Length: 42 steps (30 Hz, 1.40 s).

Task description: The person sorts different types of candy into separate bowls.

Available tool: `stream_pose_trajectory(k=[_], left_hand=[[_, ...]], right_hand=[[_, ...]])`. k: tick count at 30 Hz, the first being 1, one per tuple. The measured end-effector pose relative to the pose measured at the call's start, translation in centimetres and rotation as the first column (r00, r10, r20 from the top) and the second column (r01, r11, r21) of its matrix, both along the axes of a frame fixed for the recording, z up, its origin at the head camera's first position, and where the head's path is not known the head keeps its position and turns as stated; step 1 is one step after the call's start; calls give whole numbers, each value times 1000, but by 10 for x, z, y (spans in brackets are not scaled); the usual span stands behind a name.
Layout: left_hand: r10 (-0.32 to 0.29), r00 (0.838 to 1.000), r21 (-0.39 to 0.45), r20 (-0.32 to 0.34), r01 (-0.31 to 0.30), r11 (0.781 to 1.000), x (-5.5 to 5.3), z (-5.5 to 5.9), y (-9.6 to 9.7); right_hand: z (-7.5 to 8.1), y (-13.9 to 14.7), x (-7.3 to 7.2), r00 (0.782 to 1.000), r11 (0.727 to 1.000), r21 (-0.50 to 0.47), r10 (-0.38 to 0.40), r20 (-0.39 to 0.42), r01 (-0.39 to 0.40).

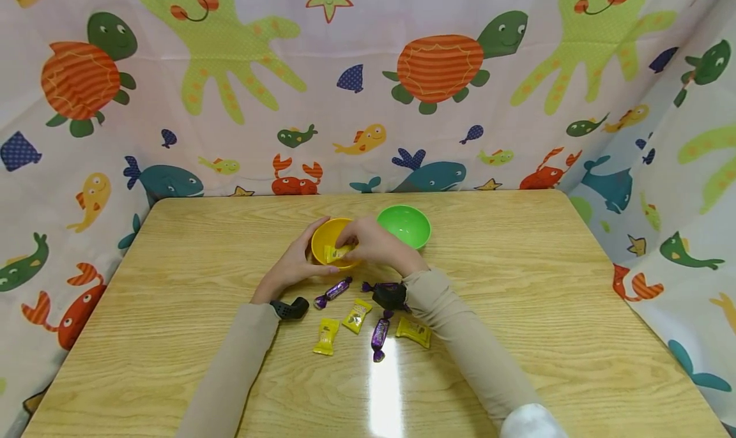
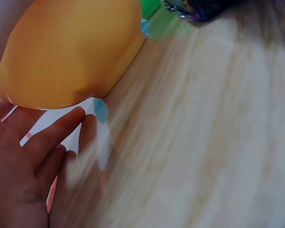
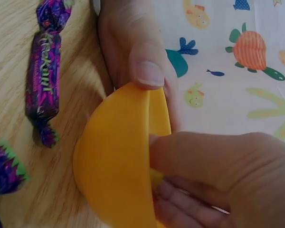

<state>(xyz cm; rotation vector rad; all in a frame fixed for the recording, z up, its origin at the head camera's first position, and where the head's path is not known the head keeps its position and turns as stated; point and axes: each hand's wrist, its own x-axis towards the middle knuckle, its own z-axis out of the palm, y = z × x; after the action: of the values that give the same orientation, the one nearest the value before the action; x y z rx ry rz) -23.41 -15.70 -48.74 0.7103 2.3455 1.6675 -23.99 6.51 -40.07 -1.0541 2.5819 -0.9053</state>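
An orange-yellow bowl (image 1: 325,232) stands on the table, and my left hand (image 1: 294,262) holds its left side, thumb at the near rim and fingers round the far side. Inside the bowl, my right hand (image 1: 376,241) pinches a yellow-wrapped candy (image 1: 331,253). In the right wrist view the right fingers dip past the rim of the bowl (image 3: 116,156), which mostly hides the candy. The left thumb (image 3: 149,73) rests at the rim there. The left wrist view shows the outer wall of the bowl (image 2: 71,52) beside the left fingers (image 2: 52,137).
A green bowl (image 1: 404,224) stands just right of the orange one. Nearer the front lie purple-wrapped candies (image 1: 380,337) and yellow-wrapped candies (image 1: 326,336). Both wrists wear black devices (image 1: 292,308). A patterned curtain (image 1: 356,106) hangs behind the wooden table (image 1: 506,278).
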Motion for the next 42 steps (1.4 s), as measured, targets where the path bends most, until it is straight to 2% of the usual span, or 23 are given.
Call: stream_pose_trajectory(k=[6,15,21,30,37,42], left_hand=[[-1,1000,0,11,1,1000,0,-1,1],[5,1000,-4,14,-5,1000,1,-1,1],[9,1000,-8,16,-9,1000,1,-1,1],[8,1000,-8,11,-8,1000,1,0,2],[14,1000,-18,4,-14,1000,0,-1,0],[15,1000,-23,-4,-15,1000,-1,-3,0]], right_hand=[[1,-7,-3,999,995,101,21,44,-25],[-4,-11,-5,999,988,156,0,50,-8],[-10,-12,-4,999,990,142,-15,30,10],[-12,-12,-4,1000,994,108,-18,8,17],[-4,-10,-2,1000,995,92,-23,-16,25],[5,-4,1,1000,999,39,-8,-22,9]])
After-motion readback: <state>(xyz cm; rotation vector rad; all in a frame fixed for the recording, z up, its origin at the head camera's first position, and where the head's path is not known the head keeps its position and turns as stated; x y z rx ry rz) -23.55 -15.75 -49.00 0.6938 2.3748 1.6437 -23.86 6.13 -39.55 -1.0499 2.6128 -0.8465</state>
